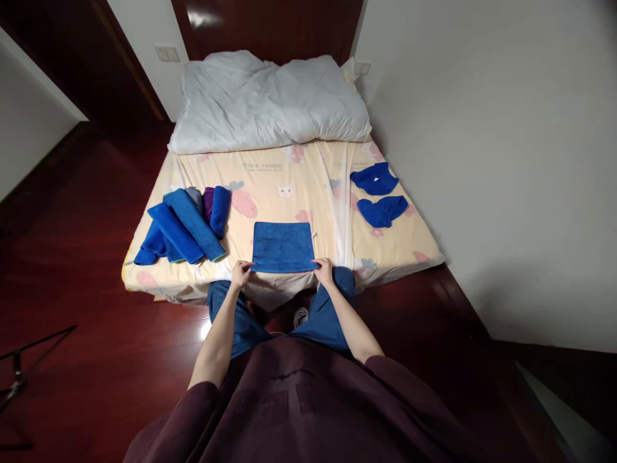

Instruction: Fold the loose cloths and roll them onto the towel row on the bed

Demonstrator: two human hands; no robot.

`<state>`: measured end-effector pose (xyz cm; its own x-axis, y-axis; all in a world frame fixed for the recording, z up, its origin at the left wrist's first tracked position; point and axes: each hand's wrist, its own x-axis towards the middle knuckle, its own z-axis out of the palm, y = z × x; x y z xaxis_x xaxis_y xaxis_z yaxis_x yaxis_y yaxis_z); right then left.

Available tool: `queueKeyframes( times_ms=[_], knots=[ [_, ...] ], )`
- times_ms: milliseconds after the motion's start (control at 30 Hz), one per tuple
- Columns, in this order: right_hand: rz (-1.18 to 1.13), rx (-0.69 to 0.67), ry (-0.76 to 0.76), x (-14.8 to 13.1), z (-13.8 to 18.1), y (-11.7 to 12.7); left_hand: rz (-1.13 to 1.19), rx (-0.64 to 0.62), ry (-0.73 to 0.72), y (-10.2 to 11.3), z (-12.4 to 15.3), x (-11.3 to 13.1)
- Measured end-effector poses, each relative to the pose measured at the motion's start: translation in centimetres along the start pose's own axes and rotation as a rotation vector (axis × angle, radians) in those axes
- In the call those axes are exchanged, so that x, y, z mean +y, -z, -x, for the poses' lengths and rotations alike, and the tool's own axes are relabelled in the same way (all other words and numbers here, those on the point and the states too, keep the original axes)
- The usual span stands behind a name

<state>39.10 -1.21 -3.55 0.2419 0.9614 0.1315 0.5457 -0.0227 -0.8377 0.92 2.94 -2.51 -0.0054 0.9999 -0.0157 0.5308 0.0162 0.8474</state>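
Dark red floor (pixel 106 347) surrounds a bed (pixel 409 256) dressed in a printed sheet (pixel 301 177); well beyond both hands, a white quilt (pixel 270 103) lies bunched in front of the headboard (pixel 270 26).

Between the left hand (pixel 241 273) and the right hand (pixel 323 271) lies 1 flat blue cloth (pixel 283 243), on the bed's near edge, spreading away from the fingers. Each hand pinches a near corner, thumb and fingers closed on the fabric. A narrow band runs along the edge between them; whether it is a hem or a turned strip, I cannot tell.

Good handling here, I judge, means keeping the 2 pinches level and equally firm, with a light outward pull so the edge lies straight and the band does not pucker. Fingers should avoid the small white tag (pixel 313 235) just beyond the right hand. A hard tug toward the body could drag the cloth off the bed.

Left of the left hand and a little beyond it, a pile of towels (pixel 176 233) shows at least 6: 1 purple, 1 gray, the rest blue; overlaps hide the exact total. Farther out, right of the right hand, 2 crumpled blue pieces (pixel 383 209) lie just beside each other.
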Motion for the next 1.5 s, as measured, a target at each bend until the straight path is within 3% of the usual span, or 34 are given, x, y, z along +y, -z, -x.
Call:
queueKeyframes(
  times_ms=[733,933,1067,1167,1233,1333,1400,1500],
  knots=[
    [-0.074,0.077,-0.115,-0.6,0.4,-0.7,0.095,0.132,0.096,-0.5,0.4,0.2],
    [0.033,0.136,-0.1,-1.2,0.6,-1.0,0.025,0.176,0.109,-0.9,0.4,0.8],
    [0.147,0.18,-0.043,-1.9,1.4,-0.9,-0.004,0.228,0.038,-1.1,0.9,1.2],
    [0.215,0.223,0.057,-2.4,2.4,-0.3,-0.096,0.228,-0.148,-0.9,1.6,1.9],
    [0.259,0.15,0.172,-2.8,2.8,0.1,-0.179,0.142,-0.316,-0.8,2.0,2.5],
    [0.338,-0.099,0.342,-3.3,2.7,0.4,-0.29,-0.06,-0.464,-0.9,1.8,3.2],
    [0.392,-0.219,0.37,-3.5,2.3,0.2,-0.348,-0.155,-0.468,-1.2,1.3,3.5],
    [0.425,-0.281,0.32,-3.8,1.5,-0.2,-0.361,-0.216,-0.413,-1.7,0.5,3.6]
  ],
)
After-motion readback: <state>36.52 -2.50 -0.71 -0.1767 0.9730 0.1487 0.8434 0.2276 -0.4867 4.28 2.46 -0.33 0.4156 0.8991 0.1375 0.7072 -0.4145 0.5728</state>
